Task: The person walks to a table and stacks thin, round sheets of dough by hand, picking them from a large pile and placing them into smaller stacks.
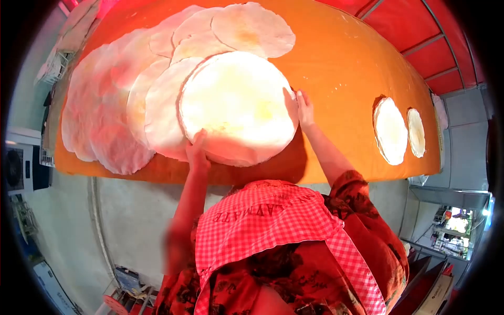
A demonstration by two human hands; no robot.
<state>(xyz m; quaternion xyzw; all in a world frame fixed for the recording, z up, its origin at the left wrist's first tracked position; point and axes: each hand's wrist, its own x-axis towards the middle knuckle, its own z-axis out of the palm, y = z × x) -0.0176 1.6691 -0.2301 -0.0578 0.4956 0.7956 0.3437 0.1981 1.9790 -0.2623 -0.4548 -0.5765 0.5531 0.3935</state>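
A thick round stack of thin flatbreads (239,105) lies near the front edge of the orange-covered table, brightly lit on top. My left hand (197,151) grips its near left rim, with the thumb on top and the other fingers mostly hidden. At the right rim, my right hand (305,109) holds the same stack from the side. Left of it and partly beneath it, overlapping single flatbreads (113,100) spread across the cloth. Another loose flatbread (254,30) lies just behind the stack.
Two smaller flatbread piles (391,131) sit at the table's right end. The orange cloth (341,68) covers the table up to its rounded front edge. A white rack (55,68) stands off the left side, and shelving (454,231) is at the lower right.
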